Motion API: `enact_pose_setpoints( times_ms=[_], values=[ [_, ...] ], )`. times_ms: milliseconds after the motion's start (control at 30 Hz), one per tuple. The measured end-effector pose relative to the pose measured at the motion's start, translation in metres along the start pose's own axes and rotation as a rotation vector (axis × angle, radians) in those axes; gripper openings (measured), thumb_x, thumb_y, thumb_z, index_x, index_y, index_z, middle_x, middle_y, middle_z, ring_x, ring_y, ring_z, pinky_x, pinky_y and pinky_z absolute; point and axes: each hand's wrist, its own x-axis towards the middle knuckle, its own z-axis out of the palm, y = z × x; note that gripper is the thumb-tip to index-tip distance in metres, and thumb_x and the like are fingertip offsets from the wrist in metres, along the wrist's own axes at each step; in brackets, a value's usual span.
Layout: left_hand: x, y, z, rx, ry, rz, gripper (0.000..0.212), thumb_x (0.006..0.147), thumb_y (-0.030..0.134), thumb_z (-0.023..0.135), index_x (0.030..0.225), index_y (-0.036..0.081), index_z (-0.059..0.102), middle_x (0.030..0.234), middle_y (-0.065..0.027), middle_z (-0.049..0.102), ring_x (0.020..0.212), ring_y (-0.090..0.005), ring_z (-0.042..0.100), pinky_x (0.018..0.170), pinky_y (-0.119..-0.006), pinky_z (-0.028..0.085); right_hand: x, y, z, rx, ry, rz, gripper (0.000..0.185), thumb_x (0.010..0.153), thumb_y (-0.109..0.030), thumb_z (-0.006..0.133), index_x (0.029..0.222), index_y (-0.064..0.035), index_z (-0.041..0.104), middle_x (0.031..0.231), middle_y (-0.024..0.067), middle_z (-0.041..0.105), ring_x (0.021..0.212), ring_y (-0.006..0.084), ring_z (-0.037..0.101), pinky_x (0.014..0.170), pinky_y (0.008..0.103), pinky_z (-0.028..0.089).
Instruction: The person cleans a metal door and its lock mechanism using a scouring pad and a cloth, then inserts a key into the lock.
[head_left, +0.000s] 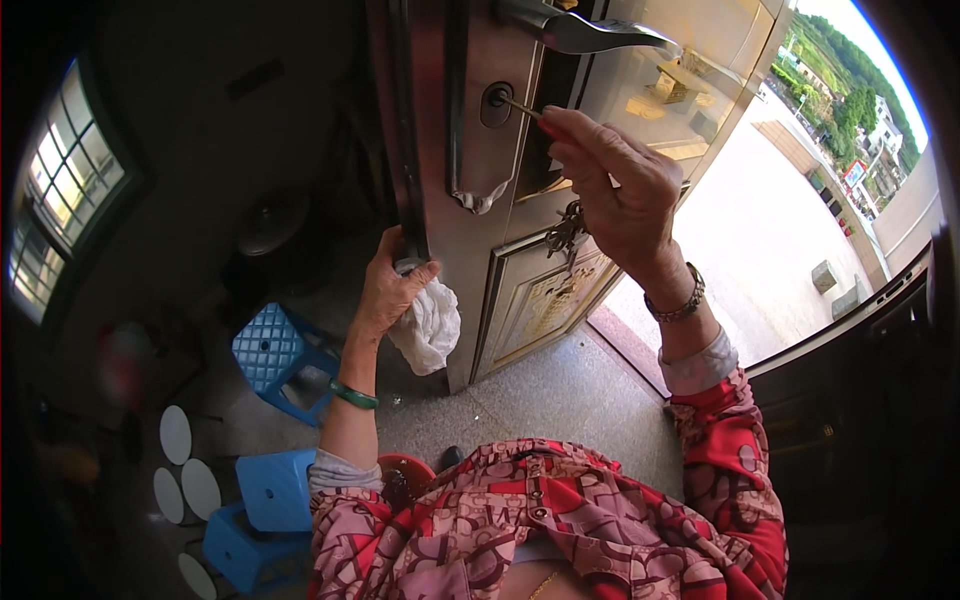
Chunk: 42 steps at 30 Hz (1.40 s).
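Observation:
A metal door (457, 315) with a lever handle (592, 34) and a long lock plate stands ajar before me. My right hand (619, 180) pinches a key (523, 109) whose tip is at the lock cylinder (496, 96), below the handle; how deep it sits I cannot tell. A bunch of keys (568, 229) hangs under that hand. My left hand (394, 289) grips the door's edge lower down and holds a crumpled white cloth (429, 322) against it.
Blue plastic stools (270, 349) and round white seats (201, 489) stand at the lower left. A red basin (405, 476) holding water is near my feet. Bright paving (720, 262) lies beyond the doorway at right; a barred window (64, 187) is at far left.

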Motion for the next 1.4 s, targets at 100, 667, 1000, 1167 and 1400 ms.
enact_pose_setpoints(
  times_ms=[100, 667, 1000, 1167, 1400],
  values=[
    [-0.001, -0.001, 0.000, 0.005, -0.001, -0.001, 0.052, 0.081, 0.024, 0.077, 0.121, 0.003, 0.050, 0.106, -0.0085, 0.062, 0.097, -0.0200, 0.058, 0.086, -0.031, 0.047, -0.001, 0.001, 0.002, -0.014, -0.022, -0.054, 0.026, 0.085, -0.001, 0.067, 0.111, -0.0024, 0.067, 0.078, 0.0079, 0.069, 0.060, 0.0089, 0.062, 0.050, 0.0214, 0.049],
    [-0.005, 0.002, 0.006, 0.059, 0.004, 0.009, 0.052, 0.082, 0.025, 0.076, 0.122, 0.005, 0.050, 0.108, -0.0093, 0.062, 0.099, -0.0216, 0.058, 0.088, -0.032, 0.047, -0.004, 0.007, -0.003, -0.070, -0.038, -0.027, 0.027, 0.086, -0.001, 0.066, 0.112, -0.0025, 0.067, 0.077, 0.0074, 0.069, 0.062, 0.0092, 0.063, 0.051, 0.0216, 0.049],
    [-0.009, 0.004, 0.009, 0.054, 0.002, -0.001, 0.050, 0.083, 0.022, 0.075, 0.121, 0.005, 0.049, 0.106, -0.0085, 0.062, 0.097, -0.0202, 0.058, 0.086, -0.031, 0.048, 0.007, 0.004, -0.007, -0.103, -0.198, -0.094, 0.032, 0.083, -0.001, 0.064, 0.114, -0.0054, 0.059, 0.075, 0.0115, 0.060, 0.061, 0.0267, 0.062, 0.051, 0.0345, 0.050],
    [-0.008, 0.006, 0.011, 0.126, 0.027, 0.074, 0.051, 0.083, 0.022, 0.075, 0.122, 0.005, 0.048, 0.105, -0.0088, 0.062, 0.096, -0.0206, 0.059, 0.084, -0.031, 0.049, 0.017, 0.011, -0.004, -0.135, -0.296, -0.122, 0.030, 0.083, -0.003, 0.061, 0.112, -0.0069, 0.056, 0.071, 0.0112, 0.057, 0.059, 0.0297, 0.060, 0.050, 0.0369, 0.049],
    [-0.010, 0.011, 0.013, 0.165, 0.019, 0.073, 0.049, 0.083, 0.021, 0.074, 0.121, 0.004, 0.048, 0.106, -0.0104, 0.063, 0.096, -0.0209, 0.060, 0.084, -0.032, 0.049, 0.014, 0.032, 0.003, -0.229, -0.202, -0.314, 0.040, 0.080, -0.007, 0.067, 0.119, -0.0088, 0.056, 0.068, 0.0065, 0.053, 0.055, 0.0228, 0.057, 0.045, 0.0340, 0.046]
  ],
)
